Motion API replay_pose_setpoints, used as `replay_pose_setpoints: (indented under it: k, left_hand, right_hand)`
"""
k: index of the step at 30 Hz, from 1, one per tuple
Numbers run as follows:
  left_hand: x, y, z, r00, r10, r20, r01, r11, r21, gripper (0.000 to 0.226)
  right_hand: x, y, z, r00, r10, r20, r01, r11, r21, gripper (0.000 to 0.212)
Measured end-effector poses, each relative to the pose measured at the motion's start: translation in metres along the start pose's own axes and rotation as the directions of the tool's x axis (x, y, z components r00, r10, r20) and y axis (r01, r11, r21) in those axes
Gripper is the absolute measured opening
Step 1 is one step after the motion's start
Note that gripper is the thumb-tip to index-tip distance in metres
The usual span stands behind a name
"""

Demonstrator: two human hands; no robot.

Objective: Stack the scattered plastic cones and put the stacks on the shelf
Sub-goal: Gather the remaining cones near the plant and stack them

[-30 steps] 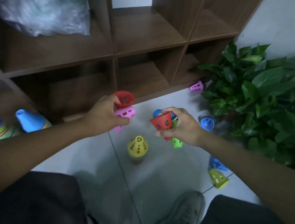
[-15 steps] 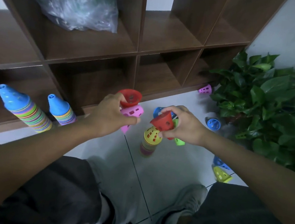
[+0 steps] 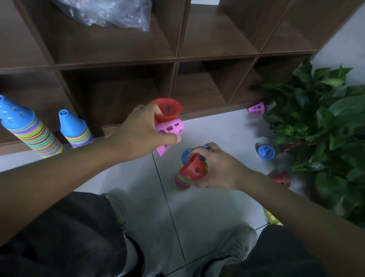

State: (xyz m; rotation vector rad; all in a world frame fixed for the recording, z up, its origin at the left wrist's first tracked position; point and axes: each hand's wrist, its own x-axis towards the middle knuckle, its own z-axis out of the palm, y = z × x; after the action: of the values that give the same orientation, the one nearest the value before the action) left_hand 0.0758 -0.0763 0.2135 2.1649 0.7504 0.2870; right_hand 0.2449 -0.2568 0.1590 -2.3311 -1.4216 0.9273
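Observation:
My left hand [image 3: 143, 132] grips a red cone [image 3: 167, 110] and a pink cone [image 3: 170, 129] together, held above the floor in front of the shelf [image 3: 117, 64]. Lower and to the right, my right hand [image 3: 219, 169] grips another red cone [image 3: 193, 168], with a blue cone [image 3: 186, 155] showing behind it. That red cone sits at the top of a small multicoloured stack [image 3: 182, 182] standing on the floor tiles. Two tall stacks topped with blue cones [image 3: 23, 126] [image 3: 74, 130] lean in the lowest left shelf compartment.
Loose cones lie on the floor: pink [image 3: 256, 107] by the shelf base, blue [image 3: 265, 152], red [image 3: 281, 179] and yellow [image 3: 271, 218] near a leafy potted plant [image 3: 340, 134] on the right. A clear plastic bag [image 3: 98, 0] fills an upper compartment. My knees and shoes are below.
My right hand has dropped with its red cone onto the floor stack, covering the yellow top cone. My left hand stayed up with its two cones. The view shifted left.

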Motion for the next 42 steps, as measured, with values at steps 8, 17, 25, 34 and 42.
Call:
replay_pose_setpoints:
  k: [8, 17, 25, 34, 42]
  left_hand:
    - [0.0, -0.002, 0.001, 1.0, -0.005, 0.012, 0.006, 1.0, -0.019, 0.069]
    - [-0.001, -0.001, 0.006, 0.998, -0.021, 0.058, 0.022, 1.0, -0.02, 0.066]
    - [-0.004, 0.0, 0.007, 0.998, -0.029, 0.06, 0.03, 1.0, -0.009, 0.058]
    - [-0.003, 0.002, 0.009, 0.996, -0.035, 0.088, 0.037, 0.999, -0.023, 0.053]
    - [-0.001, 0.001, 0.008, 0.995, -0.04, 0.092, 0.044, 0.998, -0.035, 0.064]
  right_hand:
    - [-0.002, 0.003, 0.004, 1.0, -0.014, -0.01, 0.015, 1.0, 0.023, 0.077]
    - [-0.014, 0.005, -0.032, 0.997, 0.038, -0.071, -0.041, 0.998, -0.052, 0.07]
    - [-0.016, 0.023, -0.034, 0.985, 0.159, -0.065, -0.164, 0.983, -0.084, 0.077]
    - [-0.007, 0.028, -0.038, 0.984, 0.168, -0.053, -0.176, 0.914, -0.366, 0.062]
    - [0.013, 0.004, -0.043, 0.985, 0.169, 0.044, -0.107, 0.782, -0.613, 0.05]
